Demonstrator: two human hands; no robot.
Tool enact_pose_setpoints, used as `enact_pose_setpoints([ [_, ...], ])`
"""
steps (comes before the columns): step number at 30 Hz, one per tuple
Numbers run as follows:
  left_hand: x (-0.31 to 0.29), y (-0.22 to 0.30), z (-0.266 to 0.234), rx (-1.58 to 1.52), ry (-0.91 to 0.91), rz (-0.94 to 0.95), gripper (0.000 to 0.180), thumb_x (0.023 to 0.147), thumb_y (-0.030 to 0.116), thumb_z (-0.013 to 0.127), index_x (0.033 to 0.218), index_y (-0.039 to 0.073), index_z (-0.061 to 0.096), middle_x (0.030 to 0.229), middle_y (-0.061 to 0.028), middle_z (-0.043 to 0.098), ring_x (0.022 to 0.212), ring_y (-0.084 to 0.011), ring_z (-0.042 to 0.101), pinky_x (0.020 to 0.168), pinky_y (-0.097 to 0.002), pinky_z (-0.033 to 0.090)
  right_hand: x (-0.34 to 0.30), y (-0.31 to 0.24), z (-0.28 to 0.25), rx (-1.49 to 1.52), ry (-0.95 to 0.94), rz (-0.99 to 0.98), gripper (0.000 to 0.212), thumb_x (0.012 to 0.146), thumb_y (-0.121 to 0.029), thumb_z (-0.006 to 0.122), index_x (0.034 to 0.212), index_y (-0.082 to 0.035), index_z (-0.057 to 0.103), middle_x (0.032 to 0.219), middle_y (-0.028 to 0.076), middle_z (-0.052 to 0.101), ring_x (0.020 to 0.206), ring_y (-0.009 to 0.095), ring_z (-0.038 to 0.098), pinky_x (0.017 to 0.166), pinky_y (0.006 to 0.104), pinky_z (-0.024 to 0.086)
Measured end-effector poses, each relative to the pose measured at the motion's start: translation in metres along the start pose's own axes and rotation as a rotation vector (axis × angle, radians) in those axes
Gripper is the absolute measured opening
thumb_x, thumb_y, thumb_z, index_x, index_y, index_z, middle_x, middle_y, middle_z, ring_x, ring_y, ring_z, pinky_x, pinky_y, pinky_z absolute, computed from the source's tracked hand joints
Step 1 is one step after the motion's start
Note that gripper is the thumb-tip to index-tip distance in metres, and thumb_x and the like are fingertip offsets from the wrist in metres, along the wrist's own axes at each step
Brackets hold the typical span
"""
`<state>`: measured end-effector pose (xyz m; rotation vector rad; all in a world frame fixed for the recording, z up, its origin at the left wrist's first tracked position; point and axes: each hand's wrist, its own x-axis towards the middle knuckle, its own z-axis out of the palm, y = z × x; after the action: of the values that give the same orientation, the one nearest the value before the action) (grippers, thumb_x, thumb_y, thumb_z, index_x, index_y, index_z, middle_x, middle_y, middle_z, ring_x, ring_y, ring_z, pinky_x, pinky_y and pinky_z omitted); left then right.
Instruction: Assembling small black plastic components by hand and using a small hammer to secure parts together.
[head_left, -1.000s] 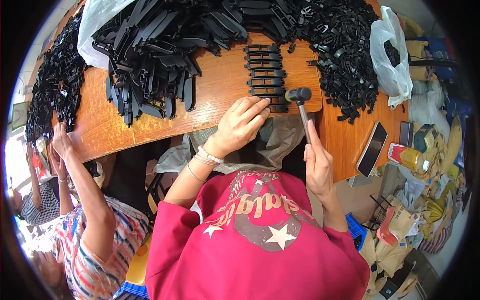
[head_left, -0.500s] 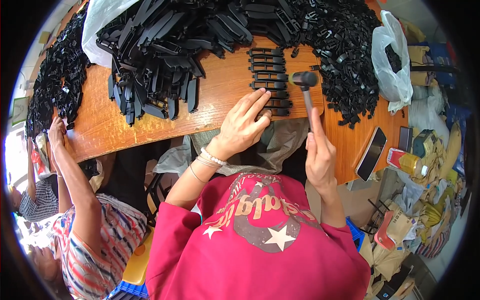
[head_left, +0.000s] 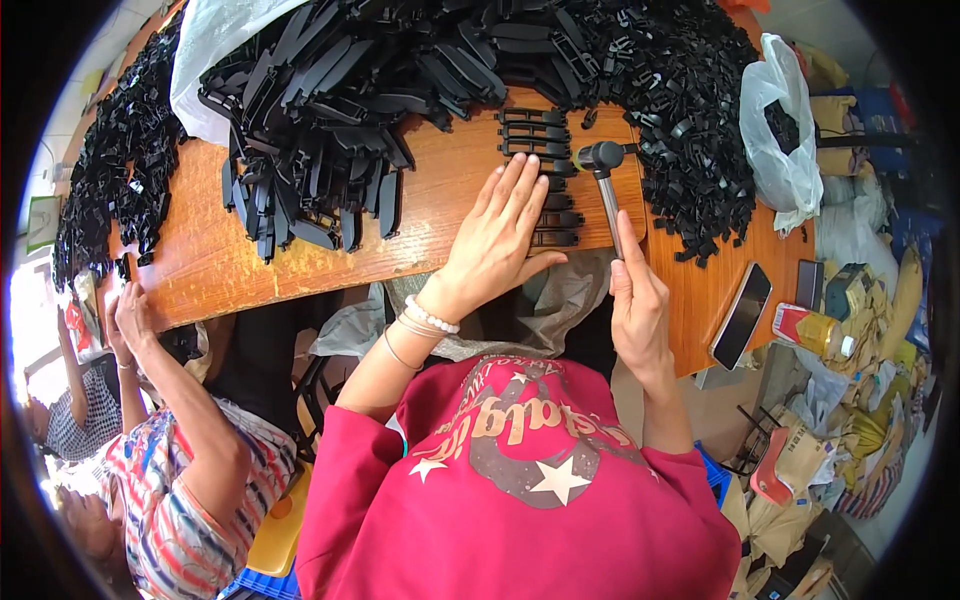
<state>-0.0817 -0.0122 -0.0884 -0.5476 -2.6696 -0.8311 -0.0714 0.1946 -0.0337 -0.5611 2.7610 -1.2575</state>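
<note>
Black parts (head_left: 562,219) lie partly beneath the outstretched left hand (head_left: 492,243).

Table (head_left: 200,260): orange-brown wood, scuffed along the near edge at left.
Phone (head_left: 742,316): dark screen facing up, on the wood at right.
Bottle (head_left: 808,330): transparent, with yellowish contents, red label and white cap, to the right of the phone.
Right bag (head_left: 785,165): translucent plastic, crumpled, beside the table's right side.
Left bag (head_left: 200,85): whitish plastic, at upper left.
Co-worker (head_left: 200,500): in a striped red, white and blue top, seated at left.
Stool (head_left: 275,535): yellow, just above a blue crate (head_left: 265,585).
Clutter (head_left: 880,400): sacks, bags and brown wrapping, heaped at far right.
</note>
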Motion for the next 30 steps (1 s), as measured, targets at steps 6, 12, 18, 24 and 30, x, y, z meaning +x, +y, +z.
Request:
enact_pose_setpoints([
  [6, 0.000, 0.000, 0.003, 0.019, -0.006, 0.003, 0.079, 0.078, 0.039, 0.075, 0.133, -0.007, 0.043, 0.144, -0.0251, 0.038, 0.137, -0.0390, 0.034, 0.113, -0.0479, 0.029, 0.002, 0.009, 0.008, 0.060, -0.088, 0.082, 0.048, 0.098, -0.002, 0.045, 0.146, -0.004, 0.037, 0.125, 0.027, 0.058, 0.101, 0.041, 0.064, 0.080, 0.0400, 0.052],
  [12, 0.002, -0.001, 0.001, 0.022, -0.003, 0.008, 0.078, 0.078, 0.039, 0.075, 0.133, -0.007, 0.044, 0.144, -0.0253, 0.039, 0.137, -0.0390, 0.035, 0.113, -0.0478, 0.029, 0.020, 0.007, 0.007, 0.007, 0.064, -0.077, 0.050, 0.097, -0.001, 0.047, 0.146, -0.005, 0.037, 0.127, 0.025, 0.058, 0.101, 0.039, 0.064, 0.079, 0.0400, 0.052],
  [18, 0.001, -0.002, 0.003, 0.031, -0.010, 0.012, 0.085, 0.076, 0.042, 0.076, 0.134, -0.008, 0.041, 0.145, -0.0263, 0.036, 0.137, -0.0404, 0.033, 0.113, -0.0485, 0.028, 0.020, 0.009, 0.009, -0.014, -0.075, 0.015, 0.050, 0.097, -0.003, 0.047, 0.146, -0.008, 0.037, 0.119, 0.027, 0.060, 0.098, 0.042, 0.064, 0.078, 0.0430, 0.052],
  [24, 0.018, -0.009, -0.003, -0.017, 0.034, -0.032, 0.109, 0.067, 0.061, 0.074, 0.139, -0.010, 0.032, 0.148, -0.0302, 0.029, 0.139, -0.0445, 0.027, 0.114, -0.0503, 0.025, 0.029, 0.006, 0.002, 0.032, 0.017, -0.007, 0.046, 0.099, -0.005, 0.045, 0.145, -0.004, 0.038, 0.131, 0.023, 0.056, 0.108, 0.041, 0.061, 0.083, 0.0405, 0.051],
  [30, 0.027, -0.016, 0.001, 0.038, 0.013, -0.023, 0.108, 0.071, 0.069, 0.066, 0.132, -0.016, 0.039, 0.144, -0.0331, 0.032, 0.138, -0.0448, 0.029, 0.113, -0.0501, 0.027, 0.039, 0.013, 0.015, -0.051, -0.020, -0.006, 0.050, 0.097, -0.004, 0.047, 0.146, -0.010, 0.037, 0.119, 0.027, 0.060, 0.096, 0.042, 0.064, 0.077, 0.0420, 0.052],
])
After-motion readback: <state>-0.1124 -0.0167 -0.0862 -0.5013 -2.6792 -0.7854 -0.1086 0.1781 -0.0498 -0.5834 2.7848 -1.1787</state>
